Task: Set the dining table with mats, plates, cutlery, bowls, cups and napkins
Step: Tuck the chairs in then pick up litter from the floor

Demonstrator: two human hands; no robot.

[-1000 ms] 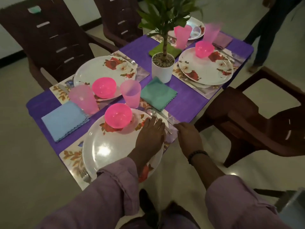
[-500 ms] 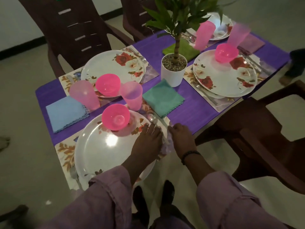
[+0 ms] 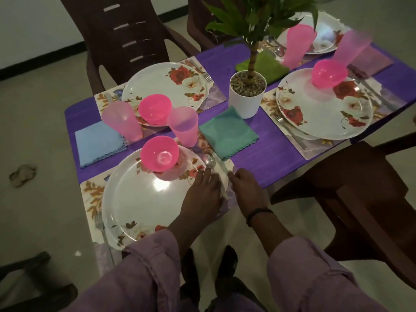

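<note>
Cutlery at the near place setting is getting its final nudge: the spoon (image 3: pixel 210 162) and the knife (image 3: pixel 221 174) are lying just right of the near plate (image 3: pixel 144 197), at the worktop's (image 3: pixel 265 154) near edge. Since a second ago both hands have been closing in on the pieces, suggesting only alignment remains. The left hand (image 3: pixel 206 191) is resting flat on the plate's right rim, its grip released and fingers straight, fingertips touching the cutlery. The right hand (image 3: pixel 247 188) is pressing down beside the knife; whether its grip is grasping anything cannot be told. Counted in this single head view: four floral plates, three pink bowls, four pink cups, four napkins (blue, teal, green, purple), at least three mats showing, and one potted plant (image 3: pixel 247 95) standing at centre.
</note>
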